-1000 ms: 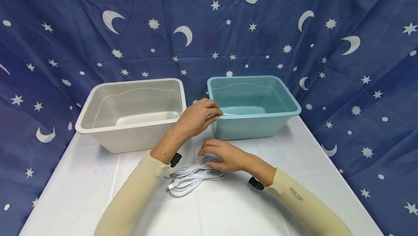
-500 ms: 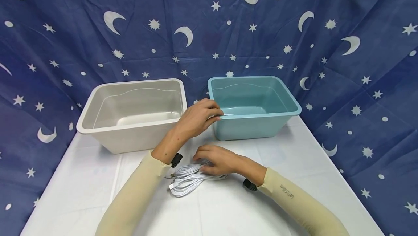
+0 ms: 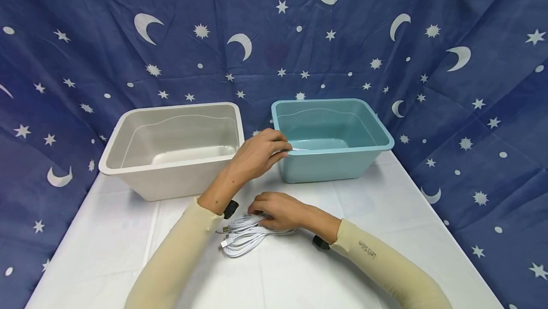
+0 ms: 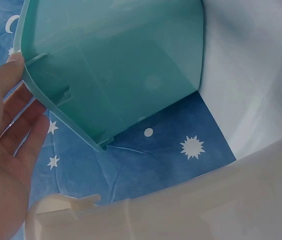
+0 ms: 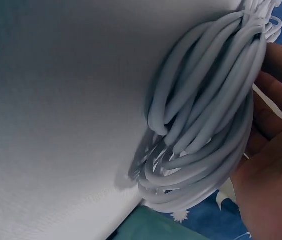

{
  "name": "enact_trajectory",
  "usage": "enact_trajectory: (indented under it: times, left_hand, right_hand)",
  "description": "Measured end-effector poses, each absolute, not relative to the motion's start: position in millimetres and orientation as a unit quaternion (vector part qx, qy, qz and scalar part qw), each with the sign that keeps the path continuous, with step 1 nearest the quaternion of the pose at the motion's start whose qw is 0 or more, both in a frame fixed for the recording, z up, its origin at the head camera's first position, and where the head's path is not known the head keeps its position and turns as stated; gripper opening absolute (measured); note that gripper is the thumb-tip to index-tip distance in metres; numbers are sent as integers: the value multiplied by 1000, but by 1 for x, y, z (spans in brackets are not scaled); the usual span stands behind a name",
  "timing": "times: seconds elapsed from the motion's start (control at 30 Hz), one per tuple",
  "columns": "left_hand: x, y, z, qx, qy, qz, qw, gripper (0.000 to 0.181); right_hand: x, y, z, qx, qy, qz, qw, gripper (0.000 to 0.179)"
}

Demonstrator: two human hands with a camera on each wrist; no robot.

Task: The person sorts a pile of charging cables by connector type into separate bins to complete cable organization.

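Observation:
At the front left corner of the teal bin (image 3: 325, 166), my left hand (image 3: 259, 154) grips the rim. In the left wrist view the thumb lies along the outer edge of that rim, with the fingers (image 4: 31, 117) curled around it. A thin white strip (image 3: 299, 149) shows just inside the bin beside the fingertips. My right hand (image 3: 280, 210) is over the coiled white cable (image 3: 246, 240) on the table, fingers and thumb curled about its right part. From the right wrist, the cable's tied loops (image 5: 205, 100) lie right against my fingers. Light and brass-coloured plug ends (image 3: 227, 241) stick out at the left.
An off-white bin (image 3: 171, 176) stands to the left of the teal one, its right side behind my left forearm. Both sit on a white-covered table (image 3: 274, 280). A blue curtain (image 3: 265, 38) with moons and stars hangs behind and along the sides.
My right hand has moved left and slightly nearer to me, down onto the cable, and its fingers have closed around it. The left hand has stayed at the teal bin's rim.

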State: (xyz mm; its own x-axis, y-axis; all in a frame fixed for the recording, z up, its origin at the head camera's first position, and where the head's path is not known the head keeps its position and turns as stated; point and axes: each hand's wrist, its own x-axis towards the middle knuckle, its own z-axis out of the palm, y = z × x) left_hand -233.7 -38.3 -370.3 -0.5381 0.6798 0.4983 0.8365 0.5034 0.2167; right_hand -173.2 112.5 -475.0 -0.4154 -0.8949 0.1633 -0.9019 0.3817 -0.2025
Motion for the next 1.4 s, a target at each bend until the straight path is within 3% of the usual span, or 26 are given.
enact_trajectory:
  times: [0.57, 1.4]
  left_hand:
    - [-232, -36, -376, -442, -854, -214, 173, 20]
    - [-235, -37, -370, -444, -850, -209, 193, 18]
  right_hand:
    - [-166, 112, -470, 542, -836, 85, 19, 29]
    - [-163, 138, -435, 555, -820, 113, 83, 23]
